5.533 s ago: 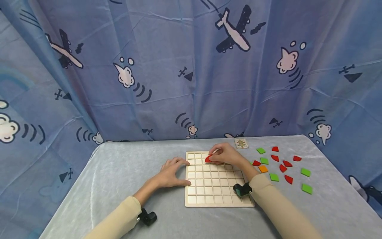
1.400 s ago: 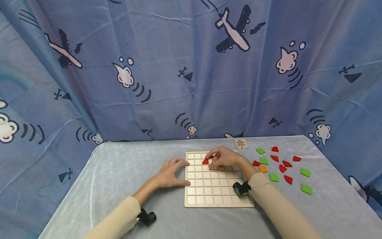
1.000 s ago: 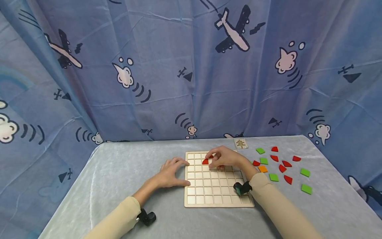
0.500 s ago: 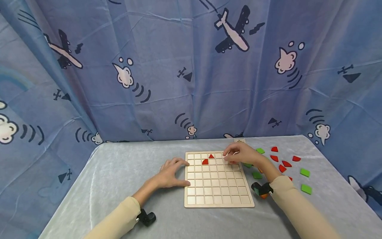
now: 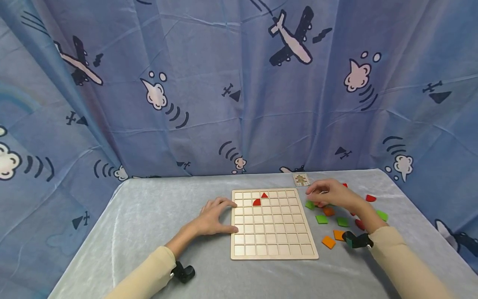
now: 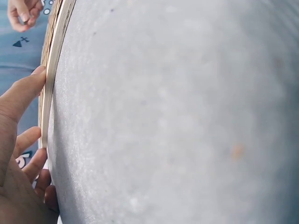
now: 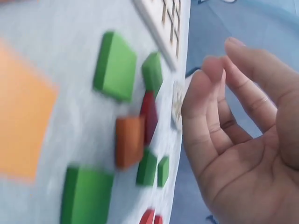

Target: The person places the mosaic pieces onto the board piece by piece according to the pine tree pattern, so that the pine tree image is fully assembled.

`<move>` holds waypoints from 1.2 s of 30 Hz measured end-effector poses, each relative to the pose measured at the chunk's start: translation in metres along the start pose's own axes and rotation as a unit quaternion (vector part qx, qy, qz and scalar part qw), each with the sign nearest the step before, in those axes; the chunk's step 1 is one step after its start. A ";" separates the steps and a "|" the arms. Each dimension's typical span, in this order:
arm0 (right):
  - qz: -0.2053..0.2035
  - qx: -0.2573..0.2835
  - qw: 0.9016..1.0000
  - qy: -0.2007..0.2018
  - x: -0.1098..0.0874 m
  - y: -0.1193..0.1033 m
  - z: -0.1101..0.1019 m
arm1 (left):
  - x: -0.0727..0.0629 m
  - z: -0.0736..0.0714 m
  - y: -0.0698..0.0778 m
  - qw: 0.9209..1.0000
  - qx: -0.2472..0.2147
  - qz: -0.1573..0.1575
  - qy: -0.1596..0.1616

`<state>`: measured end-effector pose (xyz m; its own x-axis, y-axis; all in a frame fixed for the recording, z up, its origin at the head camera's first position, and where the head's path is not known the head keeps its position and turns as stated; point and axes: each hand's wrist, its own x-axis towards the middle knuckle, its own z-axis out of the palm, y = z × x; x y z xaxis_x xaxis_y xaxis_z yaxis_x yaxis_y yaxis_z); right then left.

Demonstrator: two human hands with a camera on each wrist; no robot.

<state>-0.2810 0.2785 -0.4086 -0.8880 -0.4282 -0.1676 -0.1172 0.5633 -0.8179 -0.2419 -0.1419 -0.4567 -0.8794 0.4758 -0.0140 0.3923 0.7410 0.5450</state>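
Observation:
A pale wooden grid board [image 5: 274, 238] lies on the table. On it, in upper cells, are a red quarter-circle tile [image 5: 257, 202] and a red triangle tile [image 5: 264, 195]. My left hand [image 5: 215, 216] rests against the board's left edge, its thumb and fingers spread; the left wrist view shows fingertips touching the wooden rim [image 6: 52, 88]. To the right of the board, my right hand [image 5: 331, 194] hovers above loose tiles with bent fingers. Seen from the right wrist, the right hand [image 7: 243, 126] holds nothing, and thumb and index fingertip are close together.
Loose tiles lie right of the board: green squares [image 5: 321, 219], orange squares [image 5: 328, 242] and red quarter-circles [image 5: 371, 198], some hidden by the right hand and forearm. A small pattern card [image 5: 301, 179] lies behind the board. A blue printed curtain [image 5: 209, 91] hangs behind the table.
Earlier my right hand pinched a red quarter-circle above the board; that tile now lies in a cell. The right hand has since moved right, off the board, over the loose tiles. My left hand stays put.

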 end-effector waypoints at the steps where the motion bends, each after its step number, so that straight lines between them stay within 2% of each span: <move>1: 0.003 -0.006 1.000 0.002 -0.002 0.002 -0.002 | 0.000 0.000 0.000 1.000 0.000 0.000 0.000; 7: 0.023 -0.045 0.999 0.011 -0.008 0.019 -0.011 | 0.000 0.000 0.000 1.000 -0.002 -0.002 -0.001; 16: 0.018 -0.062 0.998 0.001 -0.011 0.036 -0.015 | 0.000 -0.001 0.002 1.000 0.000 0.007 0.004; 21: 0.007 -0.055 0.998 -0.009 -0.009 0.039 -0.014 | -0.001 -0.002 0.003 1.000 -0.005 0.015 0.009; 36: 0.015 -0.080 0.997 0.009 -0.006 0.038 -0.008 | -0.001 -0.001 0.003 1.000 -0.001 0.009 0.007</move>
<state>-0.2839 0.3081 -0.4337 -0.8994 -0.3984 -0.1799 -0.1588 0.6811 -0.7148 -0.2403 -0.1408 -0.4545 -0.8762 0.4820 0.0073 0.4069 0.7313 0.5474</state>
